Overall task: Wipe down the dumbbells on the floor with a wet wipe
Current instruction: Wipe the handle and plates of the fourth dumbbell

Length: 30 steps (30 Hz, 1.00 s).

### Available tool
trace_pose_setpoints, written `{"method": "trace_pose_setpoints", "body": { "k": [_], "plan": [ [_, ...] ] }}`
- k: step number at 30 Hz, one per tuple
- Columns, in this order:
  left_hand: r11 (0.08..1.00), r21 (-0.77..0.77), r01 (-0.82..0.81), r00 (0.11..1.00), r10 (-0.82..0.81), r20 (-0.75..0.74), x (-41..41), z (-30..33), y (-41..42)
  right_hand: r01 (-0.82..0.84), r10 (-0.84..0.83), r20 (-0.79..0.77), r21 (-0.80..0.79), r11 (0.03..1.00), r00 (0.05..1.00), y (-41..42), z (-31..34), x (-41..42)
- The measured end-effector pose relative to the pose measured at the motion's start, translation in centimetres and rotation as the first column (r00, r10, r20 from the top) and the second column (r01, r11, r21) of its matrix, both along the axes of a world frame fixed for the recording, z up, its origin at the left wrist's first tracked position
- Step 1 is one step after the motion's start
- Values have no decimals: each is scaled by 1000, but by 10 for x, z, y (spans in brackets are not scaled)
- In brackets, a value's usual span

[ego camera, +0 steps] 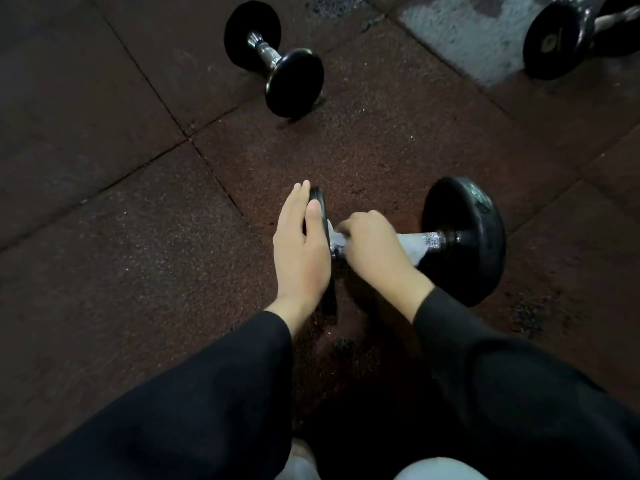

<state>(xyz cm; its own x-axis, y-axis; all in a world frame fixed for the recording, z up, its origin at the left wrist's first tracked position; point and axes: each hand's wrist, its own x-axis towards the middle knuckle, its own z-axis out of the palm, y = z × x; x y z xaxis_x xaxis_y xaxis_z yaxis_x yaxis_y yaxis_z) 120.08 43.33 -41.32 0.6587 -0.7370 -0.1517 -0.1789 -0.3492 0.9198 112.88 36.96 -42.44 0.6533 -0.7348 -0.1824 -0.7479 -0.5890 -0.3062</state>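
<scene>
Three dumbbells on the floor [104, 202]. Nearest dumbbell [464, 237], lower centre of frame: left hand [301, 251] flat, fingers straight against its left plate, bracing it. Right hand [374, 247] curled round the wet wipe [412, 245], wrapped on the knurled chrome handle. Likely heavy, rigid, prone to roll; steady by the plate, wipe along the bar. Wipe soft, thin, limp. Second dumbbell [273, 57] upper centre, third dumbbell [568, 36] upper right, both untouched. Plates round, glossy black; floor speckled rubber tile.
</scene>
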Motion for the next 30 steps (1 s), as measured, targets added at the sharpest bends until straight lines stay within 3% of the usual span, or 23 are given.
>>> {"method": "trace_pose_setpoints", "body": {
  "k": [3, 6, 12, 15, 18, 25, 30],
  "plan": [
    [1000, -2, -2, 1000, 2, -6, 2, -1, -2, -46, 46, 83, -9, 999, 995, 17, -1, -4],
    [1000, -14, 1, 1000, -1, 7, 0, -1, -1, 28, -28, 301, 5, 1000, 953, 20, -17, -24],
    [1000, -17, -2, 1000, 2, 25, 0, -2, 0, 176, -162, 456, 12, 984, 875, 40, -31, -8],
    [1000, -15, 4, 1000, -4, 25, 0, -2, 0, 134, -47, 570, -112, 985, 820, 50, -40, -25],
    [1000, -16, 9, 999, -8, 36, -2, -2, 2, 123, 17, 520, -234, 964, 854, 51, -51, -47],
    [1000, -13, -1, 999, 1, 45, -2, -3, 2, 53, 120, 583, -270, 961, 804, 47, -45, -31],
    [1000, -21, -4, 998, 5, 56, -4, -2, 4, 70, 113, 503, -330, 941, 857, 47, -54, -61]
  ]
}}
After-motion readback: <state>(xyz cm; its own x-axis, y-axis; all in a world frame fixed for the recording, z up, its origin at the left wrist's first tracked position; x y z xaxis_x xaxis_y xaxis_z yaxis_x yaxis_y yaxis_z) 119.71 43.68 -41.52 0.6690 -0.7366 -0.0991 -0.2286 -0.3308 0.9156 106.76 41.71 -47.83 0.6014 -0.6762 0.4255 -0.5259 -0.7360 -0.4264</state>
